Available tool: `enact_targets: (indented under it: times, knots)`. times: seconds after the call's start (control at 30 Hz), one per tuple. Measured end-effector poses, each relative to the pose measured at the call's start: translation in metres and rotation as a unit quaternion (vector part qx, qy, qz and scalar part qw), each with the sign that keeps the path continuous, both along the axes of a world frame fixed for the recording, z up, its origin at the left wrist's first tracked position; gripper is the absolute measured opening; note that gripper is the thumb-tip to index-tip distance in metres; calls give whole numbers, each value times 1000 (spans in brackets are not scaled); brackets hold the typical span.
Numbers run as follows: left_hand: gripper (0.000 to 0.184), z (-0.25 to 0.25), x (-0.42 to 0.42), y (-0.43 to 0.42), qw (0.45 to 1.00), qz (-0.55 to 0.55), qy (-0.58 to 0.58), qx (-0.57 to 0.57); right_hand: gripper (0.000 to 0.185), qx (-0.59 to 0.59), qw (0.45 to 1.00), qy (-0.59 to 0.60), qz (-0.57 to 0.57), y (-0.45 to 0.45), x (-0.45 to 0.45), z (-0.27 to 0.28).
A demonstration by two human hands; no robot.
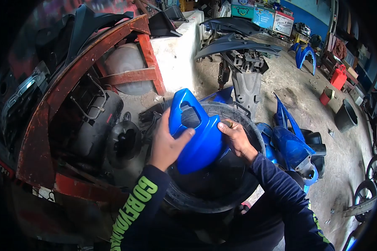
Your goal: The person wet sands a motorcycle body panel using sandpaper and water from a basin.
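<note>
A glossy blue plastic panel (201, 144) with an opening near its top is held over a large round black tub (197, 203). My left hand (168, 142) grips the panel's left edge, its thumb on the front face beside the opening. On the other side, my right hand (237, 138) pinches the panel's upper right edge, thumb in front and fingers curled behind. The panel tilts, with its rounded end pointing down into the tub. Dark contents in the tub cannot be made out.
Several blue body panels (291, 144) lie right of the tub. A motorcycle frame (245, 79) stands beyond it. At left are a red metal stand (130, 76) and a black tank (98, 121). A dark bucket (346, 116) and a red container (338, 77) are at right.
</note>
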State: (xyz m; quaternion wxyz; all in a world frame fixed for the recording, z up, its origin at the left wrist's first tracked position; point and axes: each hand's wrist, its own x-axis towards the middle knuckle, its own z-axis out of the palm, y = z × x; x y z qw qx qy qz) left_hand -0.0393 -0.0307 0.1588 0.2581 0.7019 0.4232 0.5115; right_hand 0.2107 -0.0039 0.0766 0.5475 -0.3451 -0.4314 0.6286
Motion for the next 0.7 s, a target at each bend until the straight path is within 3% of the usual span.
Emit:
enact_targets:
  times: [0.1, 0.2, 0.23, 0.33, 0.47, 0.57, 0.63, 0.67, 0.7]
  knots:
    - [113, -9, 11, -1, 974, 100, 192, 62, 29, -13, 999, 44, -7, 0, 5, -3]
    - [129, -36, 18, 9, 991, 86, 95, -37, 32, -49, 993, 104, -21, -3, 8, 5]
    - [129, -42, 17, 14, 991, 83, 95, -37, 33, -71, 988, 132, -30, -4, 10, 6]
    - [105, -48, 10, 28, 970, -148, -48, -190, 34, -70, 988, 135, -23, 5, 15, -10]
    - [95, -64, 7, 32, 968, -151, -57, -190, 36, -67, 992, 96, -38, 11, 19, -19]
    - [104, -60, 13, 25, 972, -150, -12, -180, 36, -62, 994, 46, -80, 22, 23, -21]
    - [116, -53, 23, 9, 985, -89, 117, -90, 33, -57, 993, 23, -98, 24, 26, -21]
    - [126, -58, 26, 11, 984, -96, 92, -117, 30, -8, 969, -178, -170, 24, 29, -20]
    - [126, -64, 26, 13, 984, -97, 91, -117, 26, 43, 897, -373, -234, 23, 32, -18]
